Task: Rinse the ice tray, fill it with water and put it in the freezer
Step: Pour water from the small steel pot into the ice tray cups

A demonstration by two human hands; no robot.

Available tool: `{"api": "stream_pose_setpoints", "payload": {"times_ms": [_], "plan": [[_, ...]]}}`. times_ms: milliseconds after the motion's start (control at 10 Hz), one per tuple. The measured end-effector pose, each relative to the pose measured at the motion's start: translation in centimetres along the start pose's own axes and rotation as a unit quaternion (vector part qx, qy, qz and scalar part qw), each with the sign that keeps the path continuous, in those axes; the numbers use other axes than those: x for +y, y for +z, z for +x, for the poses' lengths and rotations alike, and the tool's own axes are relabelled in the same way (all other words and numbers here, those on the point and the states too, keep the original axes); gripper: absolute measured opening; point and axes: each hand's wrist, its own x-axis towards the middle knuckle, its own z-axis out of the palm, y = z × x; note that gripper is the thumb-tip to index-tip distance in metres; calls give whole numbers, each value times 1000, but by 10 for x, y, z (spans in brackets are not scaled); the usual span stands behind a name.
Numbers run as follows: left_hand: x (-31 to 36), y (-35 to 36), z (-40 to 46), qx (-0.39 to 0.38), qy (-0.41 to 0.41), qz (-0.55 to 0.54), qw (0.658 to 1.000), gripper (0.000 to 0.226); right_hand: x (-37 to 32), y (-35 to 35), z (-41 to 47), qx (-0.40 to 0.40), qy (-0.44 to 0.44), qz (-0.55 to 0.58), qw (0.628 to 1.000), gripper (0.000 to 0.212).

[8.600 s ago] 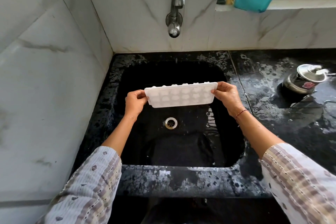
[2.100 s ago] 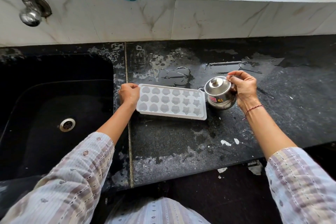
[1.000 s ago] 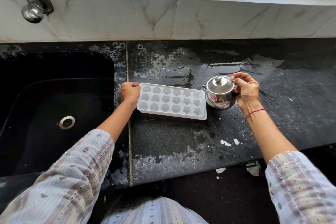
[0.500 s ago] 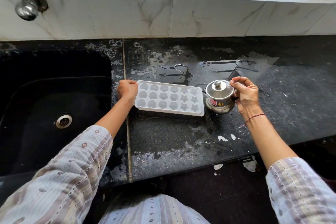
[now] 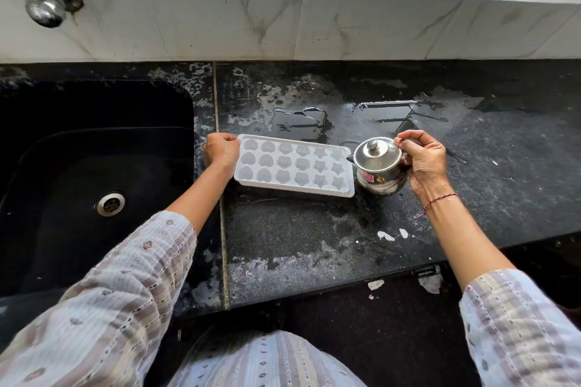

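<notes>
Left hand (image 5: pixel 220 152) grips ice tray (image 5: pixel 294 166) end; right hand (image 5: pixel 423 163) grips steel pot (image 5: pixel 379 165).

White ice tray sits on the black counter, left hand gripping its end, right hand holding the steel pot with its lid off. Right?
Not quite: the head view shows the lid on the small steel pot. The rest holds: white ice tray on the black counter, left hand gripping its end, right hand holding the pot.

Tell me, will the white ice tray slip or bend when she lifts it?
Probably slippery: the ice tray sits on a wet black counter. It looks like thin plastic, so likely light and a bit bendy. Only her left hand grips one end, so the other end might sag.
</notes>
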Motion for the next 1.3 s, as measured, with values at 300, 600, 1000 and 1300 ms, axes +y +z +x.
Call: {"api": "stream_pose_setpoints", "payload": {"times_ms": [300, 600, 1000, 1300], "plan": [[0, -1, -1, -5, -3, 1, 1000, 18, -4, 4, -2, 3, -3, -1, 1000, 29], [1, -2, -3, -5, 1, 6, 1000, 18, -7, 7, -5, -3, -7, -8, 1000, 30], [1, -1, -3, 0, 8, 13, 1000, 18, -7, 6, -3, -2, -17, -23, 1000, 29], [3, -1, -3, 4, 0, 14, 1000, 18, -6, 3, 1, -4, -21, -20, 1000, 31]]}}
